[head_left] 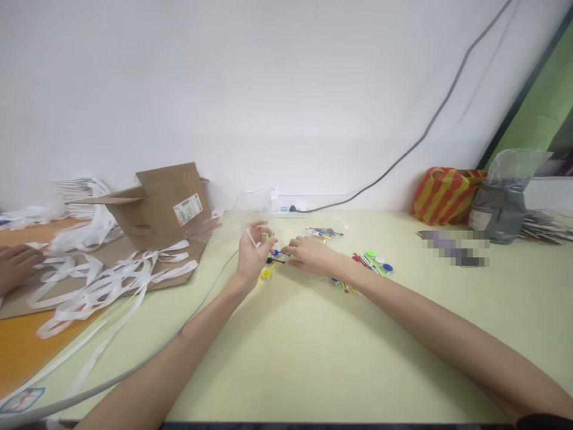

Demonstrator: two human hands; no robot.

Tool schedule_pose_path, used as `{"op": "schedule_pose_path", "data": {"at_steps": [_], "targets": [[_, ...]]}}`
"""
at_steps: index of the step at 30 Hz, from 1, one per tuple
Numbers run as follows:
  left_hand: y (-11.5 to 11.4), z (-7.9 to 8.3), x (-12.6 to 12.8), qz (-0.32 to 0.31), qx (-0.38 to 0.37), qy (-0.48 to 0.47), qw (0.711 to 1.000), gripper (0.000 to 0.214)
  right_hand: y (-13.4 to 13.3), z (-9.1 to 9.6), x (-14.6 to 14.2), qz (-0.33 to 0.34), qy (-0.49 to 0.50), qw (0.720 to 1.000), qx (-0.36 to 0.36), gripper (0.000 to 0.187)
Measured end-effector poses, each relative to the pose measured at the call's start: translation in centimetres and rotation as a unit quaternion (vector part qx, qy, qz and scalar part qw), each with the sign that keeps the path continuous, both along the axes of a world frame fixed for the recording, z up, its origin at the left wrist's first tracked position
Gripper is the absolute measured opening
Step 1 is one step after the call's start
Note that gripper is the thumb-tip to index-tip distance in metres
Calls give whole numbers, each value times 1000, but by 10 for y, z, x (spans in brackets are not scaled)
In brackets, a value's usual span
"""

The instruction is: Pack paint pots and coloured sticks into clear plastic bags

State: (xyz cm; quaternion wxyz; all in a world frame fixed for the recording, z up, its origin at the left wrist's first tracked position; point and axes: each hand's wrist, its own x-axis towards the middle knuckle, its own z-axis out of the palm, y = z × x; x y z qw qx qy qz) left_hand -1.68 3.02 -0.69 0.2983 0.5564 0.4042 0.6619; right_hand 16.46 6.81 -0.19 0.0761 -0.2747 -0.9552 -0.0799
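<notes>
My left hand [254, 254] is closed around a thin white plastic stick [251, 237], with bits of red and green showing at its fingers. Just below it on the table lie small coloured plastic pieces, among them a round yellow piece [267, 274] and a black stick piece [276, 260]. My right hand [311, 255] reaches in from the right, palm down, fingers slightly apart and close to these pieces. Whether its fingertips touch one I cannot tell. Beside the right wrist is a pile of coloured sticks and round caps [373, 263], partly covered by the forearm.
Another small pile of sticks [324, 233] lies behind my right hand. At left are an open cardboard box [165, 206], tangled white straps [120, 269] and another person's hand [20, 267]. A grey cable [197, 307] crosses under my left arm. A striped bag [443, 194] stands right.
</notes>
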Motion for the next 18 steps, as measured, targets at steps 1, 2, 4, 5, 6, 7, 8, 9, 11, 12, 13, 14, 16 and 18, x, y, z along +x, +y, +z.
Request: {"op": "schedule_pose_path", "data": {"at_steps": [1, 2, 4, 5, 6, 7, 8, 9, 11, 12, 13, 14, 16, 18], "targets": [[-1, 1, 0, -3, 0, 3, 1000, 44, -2, -1, -1, 5, 0, 1000, 1, 33], [-1, 1, 0, -5, 1, 6, 1000, 44, -3, -2, -1, 15, -6, 1000, -2, 30], [-2, 2, 0, -9, 0, 10, 1000, 44, -5, -3, -1, 35, -22, 999, -12, 24], [-3, 2, 0, -12, 0, 13, 1000, 44, -4, -3, 0, 44, -29, 999, -15, 24], [-3, 2, 0, -15, -1, 16, 1000, 44, -3, -3, 1, 49, -32, 998, -16, 24], [-3, 2, 0, -18, -2, 18, 1000, 44, 0, -2, 2, 49, -31, 998, -14, 25], [-3, 2, 0, -22, -2, 21, 1000, 44, 3, -1, 4, 44, -25, 999, -12, 25], [-4, 2, 0, -25, -2, 24, 999, 44, 7, 1, 6, 34, -16, 999, -9, 25], [-4, 2, 0, -32, 3, 30, 999, 43, 17, 9, 12, 4, 9, 1000, -5, 27], [-4, 2, 0, -35, 7, 33, 999, 43, 21, 14, 16, -13, 27, 1000, -5, 28], [-4, 1, 0, -39, 12, 37, 998, 42, 25, 20, 21, -30, 54, 998, -4, 29], [-4, 0, 0, -44, 16, 44, 998, 43, 28, 27, 26, -40, 91, 995, -3, 28], [-4, -2, 1, -56, 20, 61, 996, 43, 32, 41, 38, -56, 205, 977, -8, 25], [-4, -5, 3, -69, 23, 88, 994, 43, 30, 57, 49, -54, 344, 937, -14, 22]]}}
